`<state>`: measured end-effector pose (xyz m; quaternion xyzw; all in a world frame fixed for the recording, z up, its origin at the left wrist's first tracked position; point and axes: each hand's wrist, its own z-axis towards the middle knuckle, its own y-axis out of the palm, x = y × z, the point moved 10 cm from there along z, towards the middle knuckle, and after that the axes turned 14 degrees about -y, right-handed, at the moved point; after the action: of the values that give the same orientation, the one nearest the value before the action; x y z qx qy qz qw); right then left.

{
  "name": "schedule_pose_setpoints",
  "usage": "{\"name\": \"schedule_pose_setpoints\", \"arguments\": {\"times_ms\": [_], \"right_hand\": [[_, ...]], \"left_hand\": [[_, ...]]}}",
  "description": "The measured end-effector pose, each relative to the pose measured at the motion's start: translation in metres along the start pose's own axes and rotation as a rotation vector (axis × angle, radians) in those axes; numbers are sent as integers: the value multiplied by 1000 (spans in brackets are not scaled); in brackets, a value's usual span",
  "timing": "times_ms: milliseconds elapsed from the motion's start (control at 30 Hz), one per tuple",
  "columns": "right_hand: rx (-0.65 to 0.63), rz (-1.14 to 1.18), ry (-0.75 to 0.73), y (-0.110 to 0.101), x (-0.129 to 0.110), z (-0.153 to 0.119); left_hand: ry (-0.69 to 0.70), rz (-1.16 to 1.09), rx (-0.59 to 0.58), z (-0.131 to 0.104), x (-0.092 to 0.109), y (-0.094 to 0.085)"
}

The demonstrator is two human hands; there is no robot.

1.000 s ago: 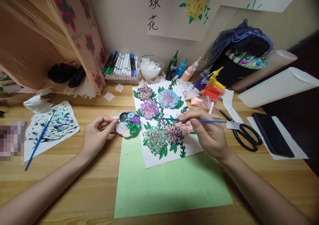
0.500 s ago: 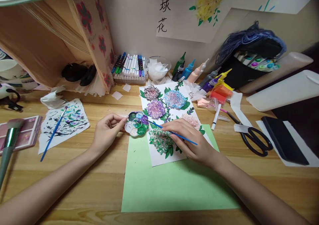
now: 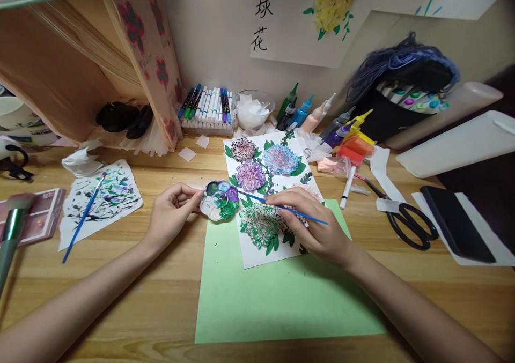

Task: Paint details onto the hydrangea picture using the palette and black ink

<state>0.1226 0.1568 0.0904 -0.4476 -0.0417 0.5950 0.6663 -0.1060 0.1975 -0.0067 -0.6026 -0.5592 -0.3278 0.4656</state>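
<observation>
My left hand (image 3: 173, 213) pinches the left edge of a small flower-shaped paint palette (image 3: 217, 210), which has green, purple and white paint in its wells. Between the fingers of my right hand (image 3: 311, 221) is a thin blue paintbrush (image 3: 300, 213), its tip at the palette's right edge by the purple paint. Under the brush and right hand lies a white sheet (image 3: 251, 257) with textured flowers in dark pink, purple, blue and green (image 3: 259, 226) and painted leaves. This sheet rests partly on a light green sheet (image 3: 277, 304). My right hand partly covers a pale pink flower.
On the left are a paint-stained tissue (image 3: 120, 191) with another blue brush (image 3: 85, 215) and a large makeup brush (image 3: 14, 229). Markers (image 3: 209, 105), a glass bowl (image 3: 254, 111) and paint bottles (image 3: 301, 111) line the wall. Black scissors (image 3: 412, 226) and a black case (image 3: 458, 223) lie right.
My right hand has shifted slightly right with the brush, and its tip has moved up a little beside the palette. The left hand keeps its hold; the whole view has shifted slightly.
</observation>
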Motion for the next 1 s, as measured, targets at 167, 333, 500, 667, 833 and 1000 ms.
{"name": "schedule_pose_setpoints", "arguments": {"times_ms": [167,333,500,667,833,1000], "right_hand": [[331,-2,118,-48,14,-8],[444,-199,225,-70,32,-23],[334,-301,188,-58,35,-23],[287,-321,169,-52,34,-21],[250,-285,192,-47,39,-22],[290,-321,176,-53,36,-23]], "left_hand": [[7,19,26,0,2,-2],[20,29,35,2,2,-3],[21,39,47,1,2,-4],[17,40,40,1,2,-4],[16,34,39,2,0,-4],[23,44,46,2,1,-4]]}}
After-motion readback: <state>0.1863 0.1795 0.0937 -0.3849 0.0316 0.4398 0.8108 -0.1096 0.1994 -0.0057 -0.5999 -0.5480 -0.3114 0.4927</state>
